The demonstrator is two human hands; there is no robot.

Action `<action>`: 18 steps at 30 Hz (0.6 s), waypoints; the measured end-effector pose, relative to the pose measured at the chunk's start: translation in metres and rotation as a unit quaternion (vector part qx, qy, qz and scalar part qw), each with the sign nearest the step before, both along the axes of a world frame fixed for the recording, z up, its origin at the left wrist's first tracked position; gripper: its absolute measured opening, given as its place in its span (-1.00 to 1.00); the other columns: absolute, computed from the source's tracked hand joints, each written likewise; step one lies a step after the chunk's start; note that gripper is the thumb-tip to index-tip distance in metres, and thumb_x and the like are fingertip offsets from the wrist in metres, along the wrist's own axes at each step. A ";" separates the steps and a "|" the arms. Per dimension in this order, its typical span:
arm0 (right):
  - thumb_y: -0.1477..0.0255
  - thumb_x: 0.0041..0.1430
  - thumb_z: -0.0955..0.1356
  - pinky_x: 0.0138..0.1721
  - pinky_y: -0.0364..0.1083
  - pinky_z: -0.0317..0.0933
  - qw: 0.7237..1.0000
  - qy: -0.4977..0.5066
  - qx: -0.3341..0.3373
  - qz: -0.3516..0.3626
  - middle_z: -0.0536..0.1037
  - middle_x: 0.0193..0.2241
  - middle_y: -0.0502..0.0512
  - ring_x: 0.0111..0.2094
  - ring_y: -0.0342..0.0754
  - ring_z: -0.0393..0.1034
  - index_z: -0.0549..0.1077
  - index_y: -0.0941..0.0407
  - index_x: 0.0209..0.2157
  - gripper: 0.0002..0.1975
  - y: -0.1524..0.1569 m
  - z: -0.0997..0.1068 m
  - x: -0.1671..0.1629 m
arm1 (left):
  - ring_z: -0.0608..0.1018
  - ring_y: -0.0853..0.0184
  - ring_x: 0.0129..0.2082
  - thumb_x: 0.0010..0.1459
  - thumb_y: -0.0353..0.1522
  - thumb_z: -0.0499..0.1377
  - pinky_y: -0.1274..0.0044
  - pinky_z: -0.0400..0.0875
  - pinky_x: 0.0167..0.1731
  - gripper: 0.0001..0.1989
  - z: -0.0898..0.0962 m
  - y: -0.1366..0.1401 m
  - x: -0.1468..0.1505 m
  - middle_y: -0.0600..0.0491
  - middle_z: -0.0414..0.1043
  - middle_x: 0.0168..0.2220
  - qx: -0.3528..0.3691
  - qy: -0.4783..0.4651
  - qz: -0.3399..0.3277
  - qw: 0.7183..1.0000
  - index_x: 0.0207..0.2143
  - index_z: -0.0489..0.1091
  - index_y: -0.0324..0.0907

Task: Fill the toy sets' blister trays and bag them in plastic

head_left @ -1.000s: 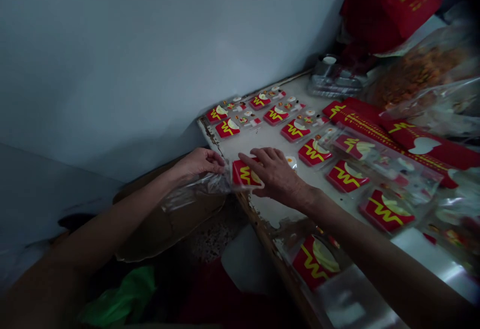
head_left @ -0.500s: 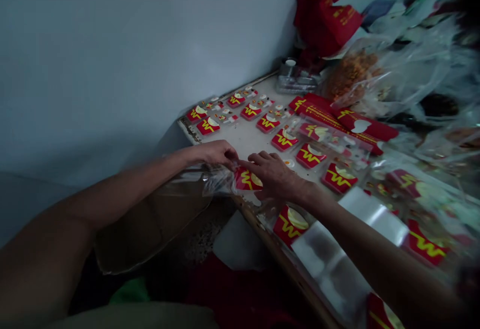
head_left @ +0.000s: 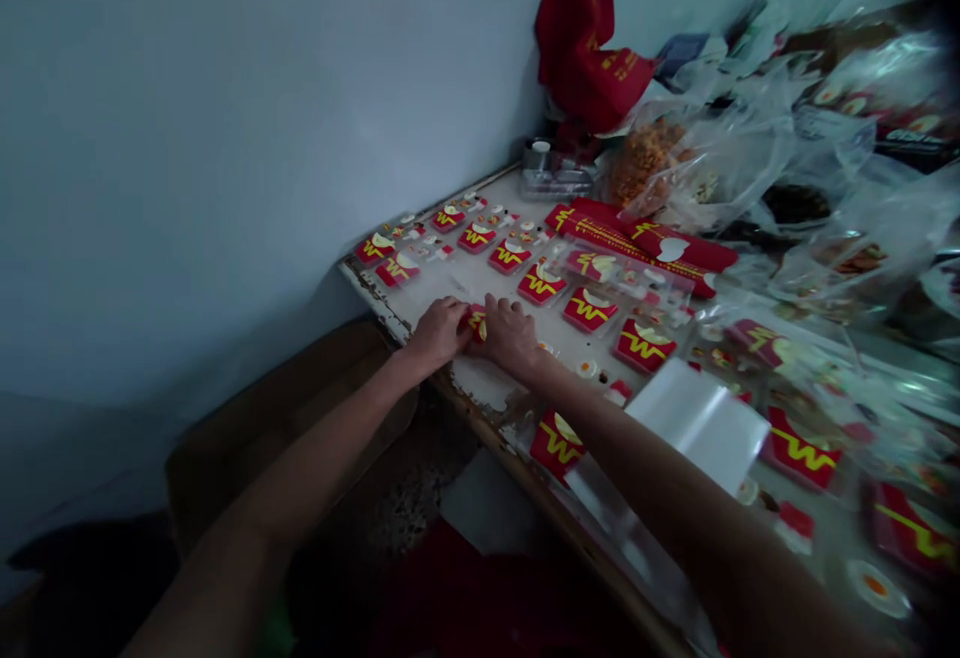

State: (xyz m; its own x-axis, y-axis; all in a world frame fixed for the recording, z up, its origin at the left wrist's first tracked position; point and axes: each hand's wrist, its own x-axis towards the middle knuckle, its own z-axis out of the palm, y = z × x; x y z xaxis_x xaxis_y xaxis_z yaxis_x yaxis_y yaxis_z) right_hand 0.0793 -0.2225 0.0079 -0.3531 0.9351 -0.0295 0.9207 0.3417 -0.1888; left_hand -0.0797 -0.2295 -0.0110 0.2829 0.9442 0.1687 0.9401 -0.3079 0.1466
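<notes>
At the near left corner of the table, a small red packet with a yellow W-like mark (head_left: 475,322) lies between my two hands, mostly covered by them. My left hand (head_left: 439,332) is closed, its fingers pinching the packet's left side. With fingers bent over the right side, my right hand (head_left: 513,334) grips the same packet; its fingertips are partly hidden. Several similar red pieces in clear wrapping, such as a red fries-box piece (head_left: 589,310), lie in rows beyond and to the right. Small food-shaped pieces lie beside them.
White translucent sheets (head_left: 694,418) lie under my right forearm. Clear bags (head_left: 720,153), a red cloth bag (head_left: 585,48), a clear plastic box (head_left: 555,178) and flat red pieces (head_left: 645,238) crowd the back. A cardboard box (head_left: 292,408) stands below the table's left edge.
Both hands have drawn together on the packet. The crinkled clear plastic that hung past the table edge by my left hand no longer shows there. The view has shifted somewhat.
</notes>
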 end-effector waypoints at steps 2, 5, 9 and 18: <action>0.06 -0.07 0.58 0.08 0.23 0.20 0.999 -0.033 -0.016 0.005 0.37 0.16 0.50 0.15 0.35 0.27 0.11 0.25 0.34 0.09 -0.005 0.003 0.007 | 0.56 0.19 -0.09 0.26 -0.33 0.18 0.44 0.42 -0.04 -0.79 -0.001 0.007 -0.004 -0.11 0.55 -0.13 -0.014 0.021 -0.018 1.000 -0.14 0.55 -0.23; 0.09 -0.17 0.63 0.10 0.25 0.19 0.997 -0.074 -0.038 -0.008 0.39 0.14 0.50 0.16 0.37 0.26 0.17 0.30 0.31 0.13 -0.018 0.012 0.035 | 0.57 0.17 -0.17 0.24 -0.38 0.19 0.43 0.42 -0.15 -0.85 0.002 0.017 -0.002 -0.13 0.55 -0.24 -0.024 0.053 -0.034 0.998 -0.29 0.57 -0.24; 0.14 -0.08 0.58 -0.05 0.13 0.29 0.995 -0.069 -0.058 -0.038 0.44 0.04 0.40 0.07 0.28 0.31 0.41 0.26 0.06 -0.25 -0.029 0.011 0.059 | 0.59 0.12 -0.23 0.25 -0.49 0.09 0.39 0.40 -0.22 -0.78 0.006 0.018 0.014 -0.19 0.54 -0.31 -0.010 0.075 -0.018 0.997 -0.32 0.56 -0.31; 0.24 -0.14 0.55 -0.11 0.10 0.30 0.998 -0.038 0.037 -0.037 0.37 0.05 0.37 0.03 0.24 0.23 0.31 0.24 0.12 -0.20 -0.049 0.018 0.064 | 0.55 0.27 -0.30 0.22 -0.47 0.15 0.48 0.33 -0.28 -0.84 0.027 -0.016 0.016 -0.02 0.55 -0.34 0.117 -0.026 0.067 0.990 -0.39 0.51 -0.18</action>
